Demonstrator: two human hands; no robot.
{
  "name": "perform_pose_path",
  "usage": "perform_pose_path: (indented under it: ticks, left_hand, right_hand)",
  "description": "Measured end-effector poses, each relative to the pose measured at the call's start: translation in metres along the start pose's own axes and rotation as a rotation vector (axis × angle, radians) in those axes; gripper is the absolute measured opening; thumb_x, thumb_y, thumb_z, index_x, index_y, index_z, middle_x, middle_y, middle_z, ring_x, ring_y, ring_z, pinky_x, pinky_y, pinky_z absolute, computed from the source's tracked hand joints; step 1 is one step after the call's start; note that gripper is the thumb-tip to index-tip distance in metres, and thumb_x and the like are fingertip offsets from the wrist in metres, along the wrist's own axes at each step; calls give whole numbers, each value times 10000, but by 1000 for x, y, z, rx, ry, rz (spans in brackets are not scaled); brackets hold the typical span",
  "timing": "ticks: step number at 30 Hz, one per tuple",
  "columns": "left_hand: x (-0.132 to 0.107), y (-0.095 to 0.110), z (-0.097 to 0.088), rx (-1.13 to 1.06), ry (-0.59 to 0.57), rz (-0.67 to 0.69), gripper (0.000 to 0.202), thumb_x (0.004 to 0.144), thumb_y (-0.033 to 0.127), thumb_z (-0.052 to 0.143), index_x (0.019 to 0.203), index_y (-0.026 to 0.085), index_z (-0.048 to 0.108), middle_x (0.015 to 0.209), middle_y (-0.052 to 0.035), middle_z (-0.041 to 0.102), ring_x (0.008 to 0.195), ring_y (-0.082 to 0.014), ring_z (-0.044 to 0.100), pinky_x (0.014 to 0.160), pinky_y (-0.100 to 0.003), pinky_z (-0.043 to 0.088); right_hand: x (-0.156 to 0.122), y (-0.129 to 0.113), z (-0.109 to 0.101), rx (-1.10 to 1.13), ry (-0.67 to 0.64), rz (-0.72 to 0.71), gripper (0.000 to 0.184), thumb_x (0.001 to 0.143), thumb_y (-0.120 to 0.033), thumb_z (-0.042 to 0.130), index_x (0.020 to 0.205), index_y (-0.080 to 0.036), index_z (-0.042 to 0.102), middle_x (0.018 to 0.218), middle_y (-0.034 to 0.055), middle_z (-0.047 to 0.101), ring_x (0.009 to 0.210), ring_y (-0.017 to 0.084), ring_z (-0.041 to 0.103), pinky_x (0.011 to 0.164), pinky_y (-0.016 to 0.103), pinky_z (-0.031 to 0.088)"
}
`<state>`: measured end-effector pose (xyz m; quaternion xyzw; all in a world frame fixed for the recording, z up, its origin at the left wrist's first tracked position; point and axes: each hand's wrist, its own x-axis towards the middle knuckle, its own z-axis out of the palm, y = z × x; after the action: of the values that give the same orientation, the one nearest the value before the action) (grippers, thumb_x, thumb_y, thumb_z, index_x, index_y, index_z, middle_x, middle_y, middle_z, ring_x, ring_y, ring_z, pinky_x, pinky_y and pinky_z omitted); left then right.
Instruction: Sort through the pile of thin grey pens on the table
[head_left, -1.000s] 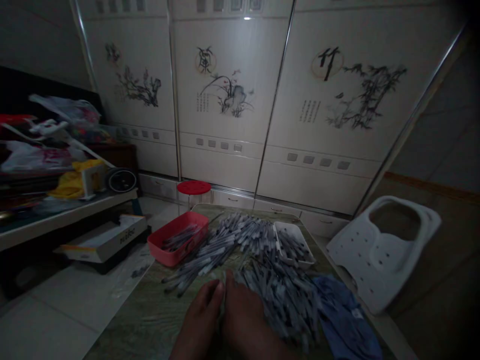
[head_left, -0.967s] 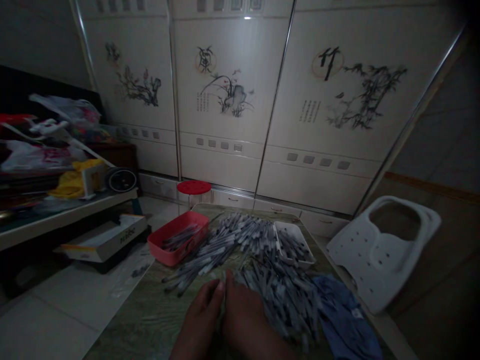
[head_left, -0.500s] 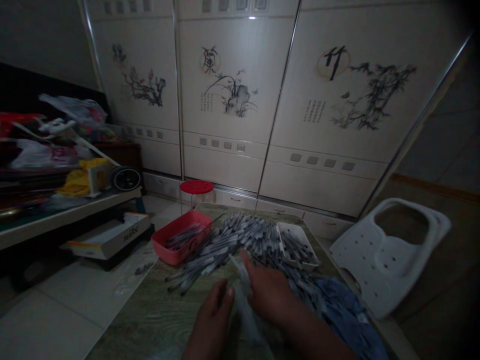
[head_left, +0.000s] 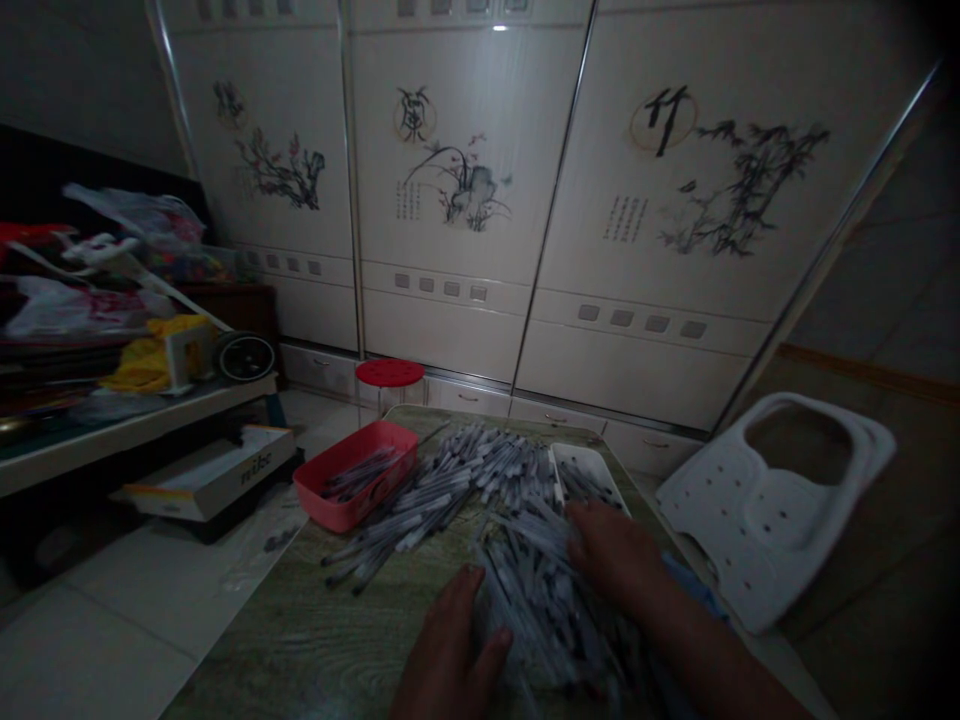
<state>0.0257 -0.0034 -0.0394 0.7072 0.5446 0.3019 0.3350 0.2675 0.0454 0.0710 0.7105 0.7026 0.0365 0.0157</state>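
A big heap of grey pens [head_left: 480, 500] covers the small wood-grain table [head_left: 315, 640]. My left hand [head_left: 450, 645] lies at the near edge of the heap, fingers flat, thumb out, touching pens. My right hand [head_left: 615, 550] reaches across the heap to the right, resting on the pens beside the white tray [head_left: 585, 470]; its fingers look curled down on the pile. A red tray [head_left: 352, 485] with some pens stands at the table's left side.
A blue cloth [head_left: 694, 585] shows under my right forearm. A white plastic seat [head_left: 780, 500] leans at the right. A red-topped stool [head_left: 388, 378] stands behind the table, before painted sliding doors. A cluttered shelf [head_left: 127, 400] and a flat box [head_left: 210, 480] are left.
My hands were together at the near middle of the heap. My right hand has moved right and away, onto the pens by the white tray. My left hand has shifted slightly right.
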Motion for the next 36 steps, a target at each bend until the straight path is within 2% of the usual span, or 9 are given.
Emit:
perform_pose_path:
  ticks: [2, 4, 8, 12, 19, 25, 28, 32, 36]
  left_hand:
    - [0, 1, 1, 60, -28, 13, 745, 924, 411, 559, 1582, 71, 475, 1697, -220, 372, 1579, -360, 346, 1286, -561, 293]
    - [-1, 4, 2, 109, -66, 13, 765, 907, 416, 589, 1592, 96, 470, 1716, -204, 320, 1596, -366, 294, 1291, -572, 270]
    - [0, 11, 3, 187, -123, 13, 818, 868, 400, 637, 1611, 118, 444, 1734, -182, 257, 1609, -369, 241, 1296, -556, 261]
    - [1, 14, 4, 223, -132, 1, 868, 840, 409, 661, 1622, 114, 423, 1736, -181, 259, 1612, -373, 234, 1297, -552, 259]
    - [3, 15, 5, 230, -142, -12, 971, 785, 397, 708, 1647, 110, 364, 1745, -194, 228, 1624, -376, 180, 1305, -561, 230]
    - [4, 12, -5, 255, -122, -33, 1039, 766, 406, 745, 1650, 56, 326, 1749, -225, 198, 1629, -372, 161, 1313, -527, 213]
    - [4, 8, -9, 270, -103, -23, 1061, 764, 402, 760, 1661, 70, 299, 1751, -217, 205, 1629, -364, 174, 1310, -520, 225]
    - [4, 3, -9, 298, -84, -8, 1045, 778, 378, 748, 1666, 78, 287, 1757, -199, 204, 1629, -354, 186, 1310, -506, 234]
    - [5, 0, -7, 330, -52, -2, 953, 836, 407, 688, 1656, 85, 324, 1754, -193, 220, 1622, -346, 229, 1298, -510, 262]
  right_hand:
    - [-13, 6, 8, 37, 21, 71, 340, 1010, -319, 536, 1279, -204, 708, 1229, 161, 750, 1121, 337, 726, 869, 422, 532]
    - [-24, 10, 20, 69, 17, 136, 389, 1037, -420, 510, 1286, -196, 708, 1227, 176, 761, 1096, 338, 742, 856, 426, 541]
    - [-35, 11, 42, 112, 10, 203, 457, 1042, -485, 502, 1292, -159, 702, 1186, 214, 765, 1020, 359, 764, 826, 442, 552]
    - [-38, 3, 49, 169, 34, 193, 415, 1039, -485, 513, 1236, -175, 706, 1123, 181, 775, 1016, 365, 768, 822, 439, 559]
    - [-44, -22, 49, 292, 26, 168, 393, 1038, -455, 514, 1217, -151, 688, 1108, 183, 795, 1053, 342, 776, 873, 409, 560]
    - [-50, -47, 44, 379, 14, 163, 349, 1029, -431, 517, 1176, -159, 678, 1036, 165, 817, 1030, 344, 791, 846, 397, 565]
    - [-50, -57, 44, 405, 20, 154, 372, 1012, -443, 549, 1228, -160, 658, 1075, 152, 814, 1027, 334, 790, 837, 389, 573]
    - [-45, -51, 45, 396, 36, 150, 336, 975, -359, 603, 1247, -170, 661, 1115, 134, 790, 975, 328, 789, 825, 402, 586]
    - [-59, -40, 47, 321, 130, 188, 428, 994, -293, 581, 1393, -139, 609, 1324, 213, 686, 1168, 387, 704, 931, 481, 567]
